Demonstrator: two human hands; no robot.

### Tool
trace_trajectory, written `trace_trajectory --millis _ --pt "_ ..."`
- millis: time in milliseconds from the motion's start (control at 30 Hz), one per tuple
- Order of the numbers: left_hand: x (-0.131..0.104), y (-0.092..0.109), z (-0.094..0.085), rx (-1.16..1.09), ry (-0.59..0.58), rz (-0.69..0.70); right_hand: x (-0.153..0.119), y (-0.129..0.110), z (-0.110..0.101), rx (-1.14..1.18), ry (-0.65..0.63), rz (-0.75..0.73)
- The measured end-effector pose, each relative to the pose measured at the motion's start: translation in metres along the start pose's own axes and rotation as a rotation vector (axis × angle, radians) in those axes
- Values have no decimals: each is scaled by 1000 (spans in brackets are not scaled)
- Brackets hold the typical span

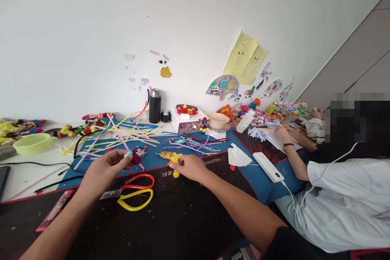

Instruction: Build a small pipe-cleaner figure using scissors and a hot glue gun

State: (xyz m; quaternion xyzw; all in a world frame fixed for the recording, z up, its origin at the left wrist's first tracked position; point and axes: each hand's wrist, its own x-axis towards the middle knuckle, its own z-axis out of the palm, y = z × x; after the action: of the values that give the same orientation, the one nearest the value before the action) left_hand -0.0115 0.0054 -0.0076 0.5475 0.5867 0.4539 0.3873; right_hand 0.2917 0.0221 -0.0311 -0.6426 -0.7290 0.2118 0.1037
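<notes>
My left hand (105, 168) pinches a small pipe-cleaner figure (137, 156), with dark red and pale turquoise fuzzy parts showing past the fingertips. My right hand (193, 167) is closed around the grip of a yellow hot glue gun (172, 157). Its nozzle points left toward the figure, with a gap between them. Below my left hand lies a pair of scissors (135, 193) with one red and one yellow handle loop, its blades partly hidden by my forearm.
Loose pipe cleaners (122, 134) are strewn behind my hands. A black thermos (155, 107), a beige bowl (218, 120) and a green ring-shaped container (33, 143) stand farther back. A white power bank (268, 166) lies at right, beside a co-worker in a white shirt (344, 195).
</notes>
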Motion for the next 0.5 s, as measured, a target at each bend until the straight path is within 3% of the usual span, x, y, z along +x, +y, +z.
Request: trace_trajectory --millis 200,500 --pt "-3 6 3 -39 -42 -14 -1 -4 -1 138 8 68" --pt "-10 13 9 -227 -73 -59 2 -1 20 788 -128 88"
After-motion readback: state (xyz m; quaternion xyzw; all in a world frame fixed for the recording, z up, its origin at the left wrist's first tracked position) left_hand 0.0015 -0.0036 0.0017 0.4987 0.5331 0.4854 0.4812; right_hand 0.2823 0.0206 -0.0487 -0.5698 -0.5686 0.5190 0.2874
